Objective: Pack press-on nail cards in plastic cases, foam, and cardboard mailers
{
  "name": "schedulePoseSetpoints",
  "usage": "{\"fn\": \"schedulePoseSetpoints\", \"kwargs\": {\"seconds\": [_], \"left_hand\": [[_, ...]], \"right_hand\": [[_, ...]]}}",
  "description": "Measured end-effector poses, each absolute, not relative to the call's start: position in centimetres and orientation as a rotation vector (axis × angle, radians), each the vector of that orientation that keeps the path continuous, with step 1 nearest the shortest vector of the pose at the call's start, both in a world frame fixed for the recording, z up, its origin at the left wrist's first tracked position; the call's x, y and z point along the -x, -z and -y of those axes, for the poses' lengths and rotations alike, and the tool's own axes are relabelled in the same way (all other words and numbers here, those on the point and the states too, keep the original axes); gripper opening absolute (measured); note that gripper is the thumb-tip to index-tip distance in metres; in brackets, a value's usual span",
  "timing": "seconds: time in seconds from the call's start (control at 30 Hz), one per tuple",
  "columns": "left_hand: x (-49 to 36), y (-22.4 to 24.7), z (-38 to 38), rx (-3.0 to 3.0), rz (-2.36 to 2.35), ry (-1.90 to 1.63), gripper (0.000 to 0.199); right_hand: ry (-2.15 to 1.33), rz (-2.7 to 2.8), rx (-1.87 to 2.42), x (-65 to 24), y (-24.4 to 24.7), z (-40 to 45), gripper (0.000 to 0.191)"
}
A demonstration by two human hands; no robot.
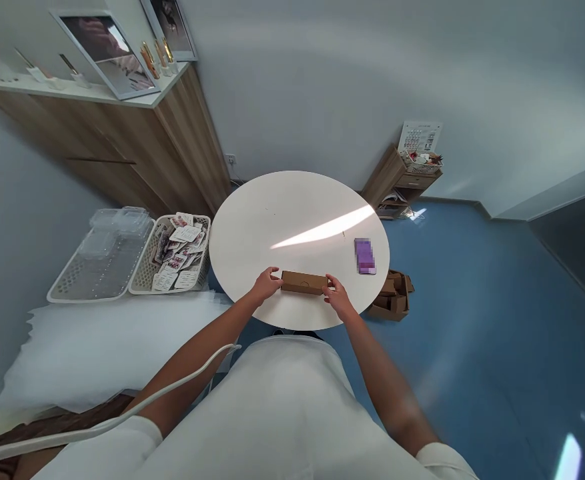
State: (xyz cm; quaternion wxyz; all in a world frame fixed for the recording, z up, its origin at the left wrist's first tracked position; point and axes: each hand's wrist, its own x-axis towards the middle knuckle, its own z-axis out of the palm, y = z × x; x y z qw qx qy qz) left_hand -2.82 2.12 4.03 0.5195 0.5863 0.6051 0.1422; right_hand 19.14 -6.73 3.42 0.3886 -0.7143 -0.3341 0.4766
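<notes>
Pale blue-grey walls (322, 93) enclose a blue floor (472, 287), where a bright patch of light (567, 457) gleams at lower right. A round white table (257, 213) stands with its far edge near the wall; a slanting streak of light (329, 227) crosses its top toward the right edge. Beyond the table's far-left edge rises a wood-grain cabinet (182, 147) with a white top (92, 93), and a socket (230, 159) sits low on the wall beside it. Past the far-right edge stands a small wooden shelf unit (381, 172). Dark skirting (455, 201) trims the wall's foot.
</notes>
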Motion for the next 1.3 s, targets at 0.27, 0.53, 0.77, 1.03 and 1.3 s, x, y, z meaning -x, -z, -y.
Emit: {"fn": "schedulePoseSetpoints", "kwargs": {"seconds": [0.27,0.53,0.77,1.03,1.3], "left_hand": [[2.7,-2.4,0.1,-1.396,-1.285,-0.607,0.029],[1.6,0.0,3.0,-1.285,-1.298,-0.590,0.029],[1.0,0.6,2.9,-1.502,-1.438,-0.268,0.058],[-1.4,0.4,1.8,-1.566,-1.553,-0.209,0.058],[-6.7,-0.9,1.9,-1.615,-1.583,-0.132,0.049]], "right_hand": [[-0.972,0.974,1.823,-18.6,-2.5,8.1,0.050],[-0.855,0.973,1.923,-18.0,0.0,10.7,0.053],[-0.969,0.911,2.155,-18.3,-0.4,11.3,0.063],[-1.065,1.120,2.221,-21.4,-0.8,8.5,0.065],[-1.111,1.231,2.211,-26.7,-1.2,9.0,0.059]]}}
